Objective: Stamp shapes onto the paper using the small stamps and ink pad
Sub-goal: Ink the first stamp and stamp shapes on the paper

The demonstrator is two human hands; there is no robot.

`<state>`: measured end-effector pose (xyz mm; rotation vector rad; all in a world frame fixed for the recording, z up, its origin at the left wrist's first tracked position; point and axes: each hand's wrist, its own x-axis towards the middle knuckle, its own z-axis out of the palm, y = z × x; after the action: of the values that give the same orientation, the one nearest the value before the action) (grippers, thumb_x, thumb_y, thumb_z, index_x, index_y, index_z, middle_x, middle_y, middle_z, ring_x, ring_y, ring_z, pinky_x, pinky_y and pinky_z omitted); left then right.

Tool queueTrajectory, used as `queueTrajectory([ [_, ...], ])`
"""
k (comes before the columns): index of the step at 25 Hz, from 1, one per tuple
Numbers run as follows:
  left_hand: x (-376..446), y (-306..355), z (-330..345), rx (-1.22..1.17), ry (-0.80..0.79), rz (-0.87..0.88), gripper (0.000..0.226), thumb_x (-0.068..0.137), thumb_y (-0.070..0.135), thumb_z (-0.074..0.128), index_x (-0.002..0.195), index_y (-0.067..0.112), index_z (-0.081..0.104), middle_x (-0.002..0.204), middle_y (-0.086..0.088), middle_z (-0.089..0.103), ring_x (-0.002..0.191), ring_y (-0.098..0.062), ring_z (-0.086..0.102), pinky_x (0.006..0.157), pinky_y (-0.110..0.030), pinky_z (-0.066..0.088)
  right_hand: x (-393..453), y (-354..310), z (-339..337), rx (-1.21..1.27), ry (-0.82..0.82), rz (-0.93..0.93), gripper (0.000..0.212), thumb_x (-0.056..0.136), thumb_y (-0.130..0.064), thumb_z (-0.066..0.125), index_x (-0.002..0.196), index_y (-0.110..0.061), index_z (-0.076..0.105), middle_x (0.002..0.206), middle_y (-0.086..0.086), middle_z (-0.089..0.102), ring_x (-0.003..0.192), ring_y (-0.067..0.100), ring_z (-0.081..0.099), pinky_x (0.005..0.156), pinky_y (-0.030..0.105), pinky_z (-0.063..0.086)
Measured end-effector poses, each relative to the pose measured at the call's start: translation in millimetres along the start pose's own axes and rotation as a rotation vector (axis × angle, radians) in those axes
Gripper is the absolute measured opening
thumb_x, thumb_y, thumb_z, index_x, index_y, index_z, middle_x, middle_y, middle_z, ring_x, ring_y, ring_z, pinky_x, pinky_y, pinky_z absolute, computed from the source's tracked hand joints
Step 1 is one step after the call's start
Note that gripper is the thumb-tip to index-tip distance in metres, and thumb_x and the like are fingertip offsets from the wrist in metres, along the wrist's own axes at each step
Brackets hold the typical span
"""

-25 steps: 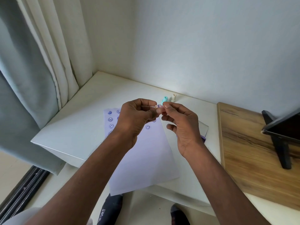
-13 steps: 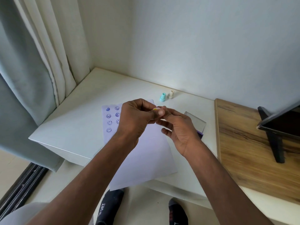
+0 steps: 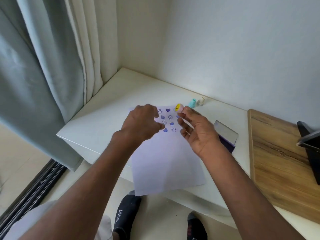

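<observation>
A white paper (image 3: 166, 161) lies on the white table (image 3: 103, 118), its near end hanging over the front edge. Purple hearts and smiley prints (image 3: 168, 118) fill its far end. My right hand (image 3: 197, 132) pinches a small pink stamp (image 3: 179, 108) with a yellow smiley top, held above the prints. My left hand (image 3: 143, 123) hovers to the left of the prints with fingers curled; whether it holds anything is unclear. A purple ink pad (image 3: 226, 137) with its clear lid up sits right of the paper. Teal (image 3: 192, 103) and cream (image 3: 201, 101) stamps stand behind.
A wooden board (image 3: 277, 161) lies at the right, with a black stand (image 3: 310, 144) on it. A grey curtain (image 3: 43, 75) hangs at the left and white walls close the corner behind. My socked feet (image 3: 128, 215) show below the table's front edge.
My hands, joined on the little stamp before, have come apart. The right hand kept the stamp and lifted it toward the far end; the left moved off to the left.
</observation>
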<state>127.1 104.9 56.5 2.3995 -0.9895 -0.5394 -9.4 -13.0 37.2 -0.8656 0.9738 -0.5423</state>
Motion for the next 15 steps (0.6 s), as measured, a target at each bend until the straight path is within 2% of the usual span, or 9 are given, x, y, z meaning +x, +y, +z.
queueTrajectory([
  [2,-0.1,-10.8,2.0,0.24,-0.129,-0.025,0.065,0.082,0.047,0.076,0.138,0.023,0.055,0.137,-0.007,0.055,0.124,-0.028,0.053,0.098,-0.039,0.047,15.2,1.7,12.0,-0.323,0.164,-0.279,0.021,0.08,-0.024,0.086,0.099,-0.019,0.077,0.087,-0.002,0.082,0.064,0.013,0.074,0.061,0.029,0.055],
  [3,-1.9,-12.7,2.3,0.294,-0.189,-0.043,0.072,0.082,0.05,0.075,0.145,0.024,0.049,0.145,-0.008,0.047,0.131,-0.031,0.047,0.104,-0.042,0.043,25.0,0.9,19.5,-0.489,0.221,-0.412,0.021,0.076,-0.028,0.087,0.093,-0.023,0.077,0.082,-0.007,0.081,0.065,0.014,0.075,0.067,0.033,0.059],
  [5,-3.4,-14.6,3.5,0.351,-0.274,-0.066,0.081,0.082,0.054,0.074,0.15,0.023,0.041,0.152,-0.009,0.036,0.137,-0.033,0.038,0.109,-0.046,0.034,50.6,-3.6,37.7,-0.807,0.299,-0.567,0.02,0.072,-0.038,0.085,0.088,-0.03,0.076,0.083,-0.016,0.08,0.081,0.015,0.077,0.079,0.035,0.059],
  [7,-3.7,-14.5,5.1,0.384,-0.324,-0.079,0.086,0.081,0.056,0.074,0.152,0.024,0.037,0.152,-0.007,0.034,0.139,-0.033,0.036,0.111,-0.048,0.03,78.3,-9.7,57.7,-1.05,0.329,-0.614,0.018,0.075,-0.034,0.081,0.092,-0.03,0.076,0.092,-0.012,0.081,0.094,0.021,0.074,0.082,0.033,0.055],
  [11,-3.8,-15.9,7.7,0.42,-0.359,-0.097,0.089,0.079,0.056,0.075,0.152,0.025,0.035,0.151,-0.005,0.034,0.139,-0.032,0.034,0.115,-0.053,0.025,117.5,-9.5,81.5,-1.378,0.293,-0.637,0.02,0.083,-0.023,0.073,0.102,-0.029,0.076,0.103,0.005,0.077,0.098,0.036,0.07,0.078,0.034,0.053],
  [13,-2.4,-14.7,9.5,0.435,-0.339,-0.088,0.087,0.08,0.057,0.074,0.151,0.023,0.036,0.15,-0.006,0.035,0.139,-0.033,0.034,0.115,-0.054,0.024,123.3,-6.6,82.6,-1.473,0.255,-0.643,0.021,0.088,-0.019,0.068,0.106,-0.027,0.075,0.108,0.009,0.074,0.1,0.039,0.069,0.077,0.034,0.048],
  [15,-0.9,-10.6,10.4,0.449,-0.31,-0.075,0.087,0.079,0.058,0.074,0.15,0.022,0.036,0.151,-0.008,0.033,0.14,-0.035,0.032,0.116,-0.057,0.019,121.9,-7.1,81.2,-1.49,0.238,-0.676,0.027,0.089,-0.02,0.069,0.115,-0.028,0.073,0.115,0.007,0.074,0.106,0.037,0.069,0.082,0.035,0.049],
])
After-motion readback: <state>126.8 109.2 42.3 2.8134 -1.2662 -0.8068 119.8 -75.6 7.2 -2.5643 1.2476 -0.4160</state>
